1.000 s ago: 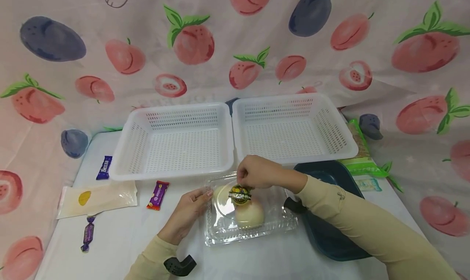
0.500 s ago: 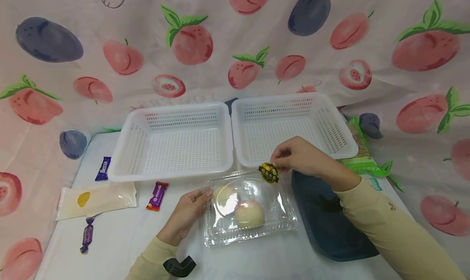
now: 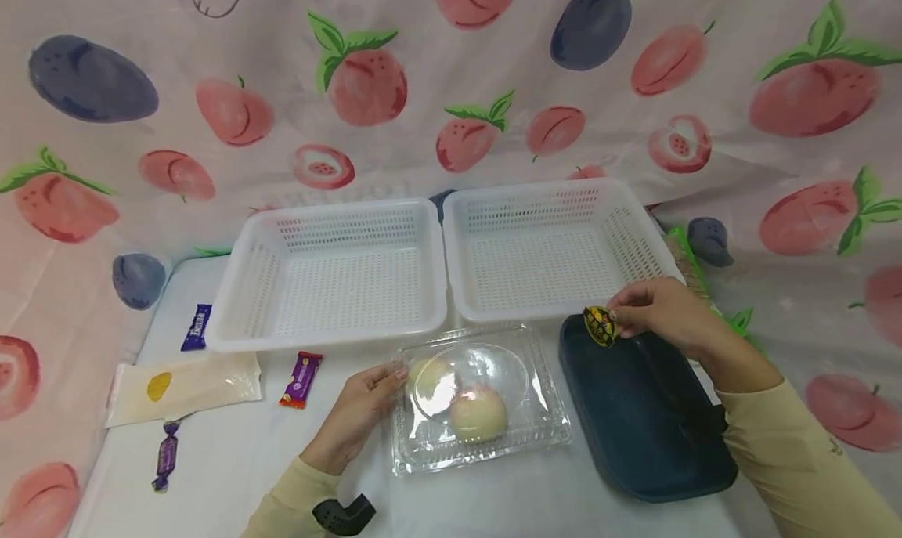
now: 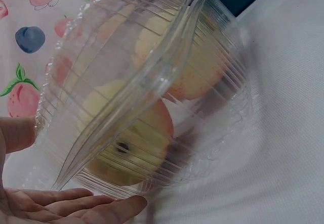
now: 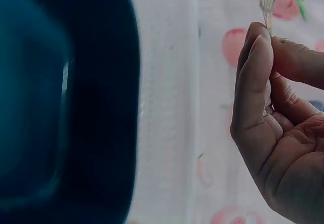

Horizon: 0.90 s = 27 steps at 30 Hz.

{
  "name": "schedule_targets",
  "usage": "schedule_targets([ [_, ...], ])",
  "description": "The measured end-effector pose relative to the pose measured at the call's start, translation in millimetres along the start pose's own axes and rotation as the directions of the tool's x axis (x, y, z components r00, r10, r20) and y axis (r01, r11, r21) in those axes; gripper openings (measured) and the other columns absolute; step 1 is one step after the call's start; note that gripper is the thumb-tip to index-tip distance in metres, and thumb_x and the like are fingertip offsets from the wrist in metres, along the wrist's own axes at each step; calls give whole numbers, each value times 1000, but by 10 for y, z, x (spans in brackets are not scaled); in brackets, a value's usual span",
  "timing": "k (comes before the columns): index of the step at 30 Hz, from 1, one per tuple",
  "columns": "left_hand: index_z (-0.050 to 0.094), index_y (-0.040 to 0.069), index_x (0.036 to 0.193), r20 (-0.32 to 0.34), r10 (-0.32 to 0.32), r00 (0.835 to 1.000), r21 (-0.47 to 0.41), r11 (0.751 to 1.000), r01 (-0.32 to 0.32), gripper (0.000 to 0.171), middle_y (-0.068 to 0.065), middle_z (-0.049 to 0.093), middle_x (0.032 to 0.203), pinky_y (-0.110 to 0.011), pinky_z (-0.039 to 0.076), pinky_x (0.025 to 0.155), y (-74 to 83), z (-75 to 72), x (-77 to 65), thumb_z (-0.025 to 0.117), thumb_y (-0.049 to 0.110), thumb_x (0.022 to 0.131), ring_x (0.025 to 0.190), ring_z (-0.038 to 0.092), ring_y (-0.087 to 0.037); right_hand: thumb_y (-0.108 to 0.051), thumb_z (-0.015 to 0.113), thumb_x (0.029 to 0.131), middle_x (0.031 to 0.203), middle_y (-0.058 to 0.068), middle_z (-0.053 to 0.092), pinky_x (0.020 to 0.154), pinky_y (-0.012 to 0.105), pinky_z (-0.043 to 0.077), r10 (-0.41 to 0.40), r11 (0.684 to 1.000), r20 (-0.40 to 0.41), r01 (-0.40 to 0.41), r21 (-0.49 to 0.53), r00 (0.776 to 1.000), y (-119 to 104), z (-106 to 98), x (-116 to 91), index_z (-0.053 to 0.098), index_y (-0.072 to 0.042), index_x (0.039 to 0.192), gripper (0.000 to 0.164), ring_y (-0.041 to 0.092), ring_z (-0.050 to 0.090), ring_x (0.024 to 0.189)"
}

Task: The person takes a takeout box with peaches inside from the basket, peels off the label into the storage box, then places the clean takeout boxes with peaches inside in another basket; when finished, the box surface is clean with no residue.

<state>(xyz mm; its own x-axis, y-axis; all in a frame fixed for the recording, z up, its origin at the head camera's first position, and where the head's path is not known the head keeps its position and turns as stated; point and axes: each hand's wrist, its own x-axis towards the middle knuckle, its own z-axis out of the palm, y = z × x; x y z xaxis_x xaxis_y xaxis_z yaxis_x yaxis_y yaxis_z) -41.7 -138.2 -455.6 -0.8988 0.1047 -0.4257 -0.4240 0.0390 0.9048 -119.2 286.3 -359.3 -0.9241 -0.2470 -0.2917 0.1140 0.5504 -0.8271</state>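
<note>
My left hand (image 3: 355, 419) grips the left edge of a clear plastic clamshell box (image 3: 521, 424), thumb above and fingers beneath, as the left wrist view shows. Two pale yellow-red apples (image 4: 131, 138) lie inside, seen through the closed lid. Farther right, my right hand (image 3: 662, 315) pinches a round black-and-yellow sticker (image 3: 600, 326) between thumb and fingertips. The sticker hangs over the far left rim of a dark blue tray (image 3: 623, 428). Seen from the right wrist, the sticker (image 5: 268, 1) is edge-on and its print is hidden.
Two white perforated baskets, left (image 3: 352, 287) and right (image 3: 535, 272), stand side by side behind. At left lie a dark blue wrapper (image 3: 197, 326), a cream packet (image 3: 204, 381), a purple-orange bar (image 3: 301, 379) and a purple candy (image 3: 166, 456). A green bag (image 3: 687, 260) is partly hidden at right.
My right hand has pulled the sticker off the box lid and carried it right, over the tray's edge. The left hand and box have stayed in place.
</note>
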Motion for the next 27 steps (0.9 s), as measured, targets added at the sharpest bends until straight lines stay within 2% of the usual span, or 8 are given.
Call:
schedule_targets([
  [2,52,-13,143,-3,5,1000,4,1000,-5,50,-27,57,146,-49,47,114,-14,-14,-16,62,18,105,133,57,-31,-2,64,100,90,5,73,70,27,62,15,1000,-5,-15,-7,1000,75,-20,-19,67,18,112,24,9,68,72],
  [7,52,-14,143,-8,2,1000,-4,1000,-2,49,-27,58,144,-46,49,112,-20,-28,-31,62,16,105,130,59,-29,-4,62,102,89,5,73,70,29,62,44,999,-5,-44,2,999,266,-44,-43,66,19,112,25,8,68,72],
  [11,51,-14,144,4,6,1000,-6,1000,-6,50,-27,58,145,-46,49,112,-14,-21,-22,62,17,105,131,58,-29,-3,62,102,89,5,74,71,28,62,77,997,20,-77,15,997,429,-43,-42,66,18,111,24,9,69,73],
  [18,54,-13,142,-1,7,1000,1,1000,-7,48,-23,62,141,-42,51,110,-24,-12,6,61,17,106,126,60,-23,0,60,101,85,4,70,68,27,62,126,992,49,-126,11,991,650,30,10,66,19,110,22,9,68,73],
  [23,56,-12,141,1,7,1000,-2,1000,-7,46,-21,64,139,-40,52,108,-25,-9,11,62,17,106,123,61,-20,0,60,100,80,4,70,66,29,61,157,984,60,-151,-94,986,727,78,53,68,20,107,23,12,67,70],
  [27,55,-12,142,9,14,1000,0,1000,-14,48,-21,63,140,-42,52,108,-25,-7,12,62,18,106,123,60,-20,1,62,95,74,6,71,62,32,61,152,973,39,-143,-184,988,743,128,109,71,18,98,20,13,67,66],
])
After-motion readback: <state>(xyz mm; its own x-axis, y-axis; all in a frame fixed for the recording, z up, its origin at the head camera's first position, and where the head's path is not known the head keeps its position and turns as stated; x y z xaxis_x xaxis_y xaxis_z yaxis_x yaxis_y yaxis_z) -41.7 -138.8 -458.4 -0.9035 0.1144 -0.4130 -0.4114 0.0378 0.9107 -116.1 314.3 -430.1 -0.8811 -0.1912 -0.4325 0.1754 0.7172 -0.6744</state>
